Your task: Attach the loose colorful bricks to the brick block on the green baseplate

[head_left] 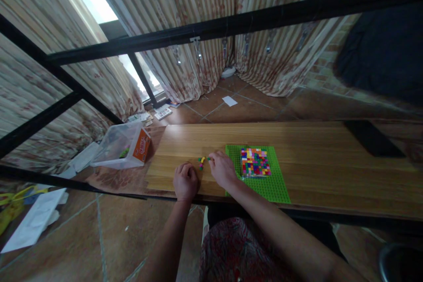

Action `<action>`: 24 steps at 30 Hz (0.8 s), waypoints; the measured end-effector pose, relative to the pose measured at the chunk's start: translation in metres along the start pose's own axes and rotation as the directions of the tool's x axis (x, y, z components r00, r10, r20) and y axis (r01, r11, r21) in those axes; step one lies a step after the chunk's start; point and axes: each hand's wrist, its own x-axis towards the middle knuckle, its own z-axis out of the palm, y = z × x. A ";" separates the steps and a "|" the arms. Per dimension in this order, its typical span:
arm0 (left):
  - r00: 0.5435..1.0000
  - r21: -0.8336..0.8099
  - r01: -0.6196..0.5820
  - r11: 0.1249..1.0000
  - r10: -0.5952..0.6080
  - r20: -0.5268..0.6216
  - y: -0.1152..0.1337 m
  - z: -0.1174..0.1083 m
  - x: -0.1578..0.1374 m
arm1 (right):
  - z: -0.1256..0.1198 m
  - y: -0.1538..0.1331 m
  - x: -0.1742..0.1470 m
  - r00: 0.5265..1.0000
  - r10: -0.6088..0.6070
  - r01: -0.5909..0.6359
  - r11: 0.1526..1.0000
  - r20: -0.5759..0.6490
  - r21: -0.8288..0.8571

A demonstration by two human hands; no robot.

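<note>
A cluster of small toy bricks (pixel 202 162) in yellow, green and pink lies on the wooden table between my hands. My right hand (pixel 222 168) reaches in from the right, its fingertips pinched at a small green brick (pixel 209 158). To the left of the cluster rests my left hand (pixel 185 181), fingers curled in; whatever they hold, if anything, is hidden. Right of my right hand lies a green studded baseplate (pixel 279 180). On it sits a square block of many-coloured bricks (pixel 255 162), packed closely together.
A clear plastic box (pixel 112 143) with an orange label and a few green pieces stands left of the table (pixel 313 158). A dark flat object (pixel 373 138) lies at the right. A black metal rail (pixel 211 29) crosses beyond the table, before curtains.
</note>
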 end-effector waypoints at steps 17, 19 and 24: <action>1.000 0.005 -0.018 1.000 0.018 -0.024 -0.004 0.001 0.000 | -0.028 -0.005 -0.034 0.992 -0.076 0.108 0.917 -0.098 0.385; 1.000 0.000 -0.023 1.000 0.023 -0.021 -0.004 0.001 0.000 | -0.044 0.002 -0.049 0.985 -0.052 0.126 0.872 -0.166 0.474; 1.000 0.003 -0.018 1.000 0.018 -0.018 -0.004 0.001 0.000 | -0.078 0.047 -0.072 0.955 0.102 0.054 0.863 -0.278 0.503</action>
